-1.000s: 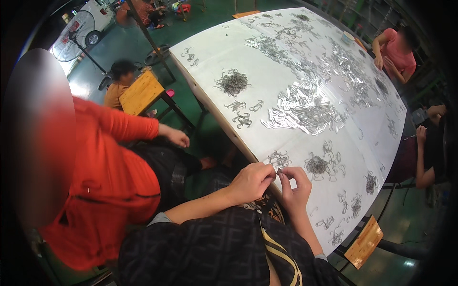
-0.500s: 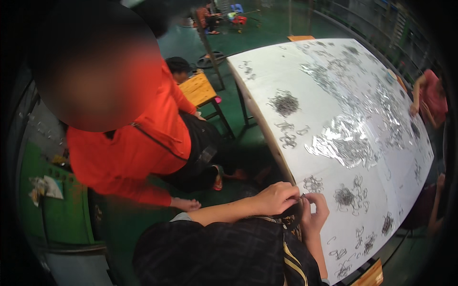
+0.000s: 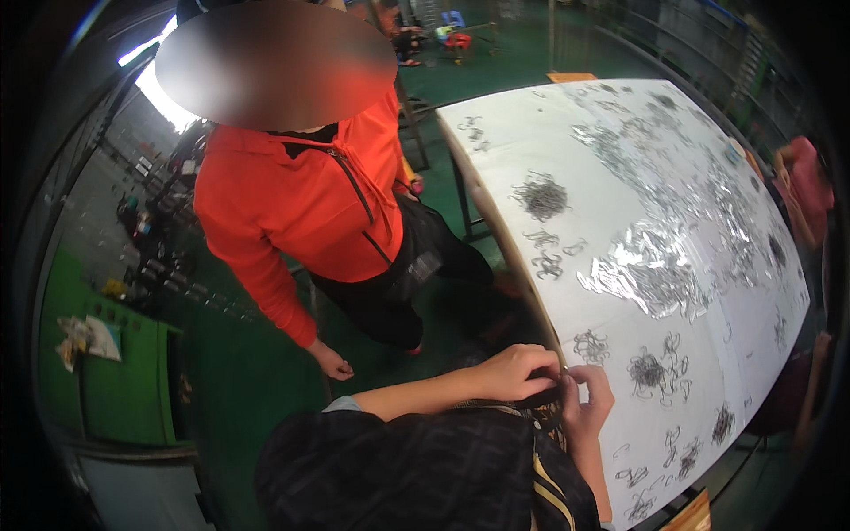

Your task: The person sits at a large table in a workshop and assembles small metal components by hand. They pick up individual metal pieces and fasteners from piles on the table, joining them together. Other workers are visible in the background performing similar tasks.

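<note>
At the near left edge of a white table (image 3: pixel 496 150), my two hands meet. My left hand (image 3: pixel 518 373) is closed in a pinch, thumb against forefinger. Facing it, my right hand (image 3: pixel 591 400) is also pinched, its fingertips almost touching the left ones. Something tiny sits between the fingertips, too small to name. Just beyond my hands lies a small cluster of thin dark curved pieces, like hooks (image 3: pixel 591 346). A denser dark pile (image 3: pixel 648 370) is to the right of it.
Shiny clear plastic packets (image 3: pixel 651 270) spread over the table's middle. Another hook pile (image 3: pixel 540 196) lies farther off. A person in a red jacket (image 3: pixel 297 208) stands at my left. At the table's right side is a person in pink (image 3: pixel 807 190). A green cabinet (image 3: pixel 115 372) stands far left.
The person in red has moved to the right and stands more upright, closer to the table. My hands keep their pinch at the table edge; the view has shifted slightly.
</note>
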Action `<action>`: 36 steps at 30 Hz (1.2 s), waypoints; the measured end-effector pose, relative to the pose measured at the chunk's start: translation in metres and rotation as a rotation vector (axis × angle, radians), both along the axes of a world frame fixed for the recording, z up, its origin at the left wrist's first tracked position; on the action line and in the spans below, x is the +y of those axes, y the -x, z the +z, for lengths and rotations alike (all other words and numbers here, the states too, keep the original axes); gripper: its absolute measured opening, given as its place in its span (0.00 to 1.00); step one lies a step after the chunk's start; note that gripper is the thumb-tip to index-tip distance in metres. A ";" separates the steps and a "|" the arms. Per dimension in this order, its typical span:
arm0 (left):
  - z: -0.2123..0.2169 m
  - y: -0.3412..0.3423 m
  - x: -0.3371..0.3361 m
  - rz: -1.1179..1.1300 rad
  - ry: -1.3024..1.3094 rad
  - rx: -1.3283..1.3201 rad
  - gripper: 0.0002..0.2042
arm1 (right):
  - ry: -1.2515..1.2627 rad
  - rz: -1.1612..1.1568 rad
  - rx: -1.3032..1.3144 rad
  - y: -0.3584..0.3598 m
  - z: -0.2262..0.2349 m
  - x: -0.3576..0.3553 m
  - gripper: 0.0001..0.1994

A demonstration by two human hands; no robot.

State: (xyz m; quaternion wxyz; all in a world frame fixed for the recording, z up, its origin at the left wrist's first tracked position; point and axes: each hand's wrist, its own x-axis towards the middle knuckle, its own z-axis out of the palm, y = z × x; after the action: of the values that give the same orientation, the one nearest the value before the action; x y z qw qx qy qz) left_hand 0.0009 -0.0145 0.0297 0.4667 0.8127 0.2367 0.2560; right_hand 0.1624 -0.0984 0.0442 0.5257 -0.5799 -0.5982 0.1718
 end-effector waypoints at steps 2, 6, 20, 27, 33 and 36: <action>0.004 0.002 0.004 -0.012 0.027 0.042 0.08 | -0.021 0.001 -0.019 -0.002 -0.005 0.000 0.07; 0.002 0.004 0.018 -0.056 0.055 0.043 0.08 | -0.019 0.019 -0.034 -0.005 -0.006 0.001 0.09; -0.064 -0.086 0.123 0.137 -0.381 0.104 0.16 | -0.012 0.058 -0.052 -0.009 -0.038 -0.011 0.08; -0.057 -0.147 0.102 -0.094 -0.519 0.194 0.13 | -0.035 0.094 -0.028 -0.011 -0.046 -0.013 0.07; -0.058 -0.202 0.070 -0.413 -0.709 -0.039 0.12 | -0.042 0.141 -0.032 -0.013 -0.042 -0.017 0.07; -0.055 -0.211 0.063 -0.488 -0.671 0.056 0.12 | -0.040 0.140 -0.035 -0.013 -0.043 -0.019 0.06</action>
State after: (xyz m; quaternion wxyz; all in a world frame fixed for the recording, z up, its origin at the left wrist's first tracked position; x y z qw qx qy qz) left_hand 0.2116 0.0480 -0.0250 0.2165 0.9586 -0.0468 0.1789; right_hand 0.1756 -0.1173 0.0012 0.5133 -0.5291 -0.6496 0.1858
